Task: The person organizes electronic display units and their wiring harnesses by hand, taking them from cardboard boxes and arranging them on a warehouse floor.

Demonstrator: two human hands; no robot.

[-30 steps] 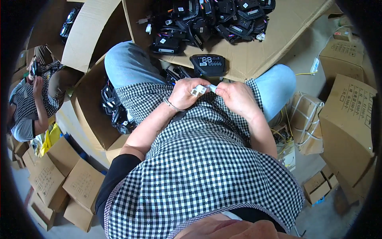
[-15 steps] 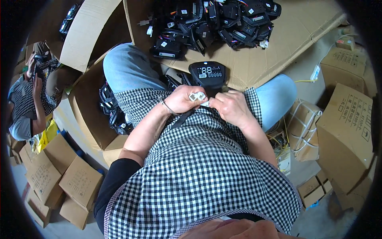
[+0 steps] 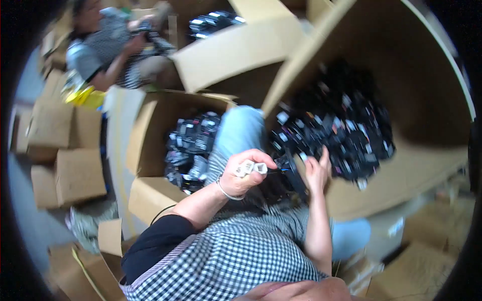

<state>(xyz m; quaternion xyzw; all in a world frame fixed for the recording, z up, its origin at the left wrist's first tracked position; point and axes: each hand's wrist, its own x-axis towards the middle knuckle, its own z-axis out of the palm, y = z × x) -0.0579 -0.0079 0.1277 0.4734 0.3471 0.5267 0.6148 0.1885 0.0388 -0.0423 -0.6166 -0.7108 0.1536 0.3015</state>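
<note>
Cardboard boxes point(image 3: 80, 173) are standing at left. Left hand point(image 3: 240, 175) is pinching white connectors point(image 3: 245, 168) between thumb and forefinger. Right hand point(image 3: 317, 176) is adjoining a black unit point(image 3: 297, 175) between both hands; whether its blurred fingers are gripping cannot be determined.

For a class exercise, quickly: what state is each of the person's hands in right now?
Left hand: closed, holding white connectors.
Right hand: cannot be told; it is beside a black unit, but blur hides its grip.
</note>
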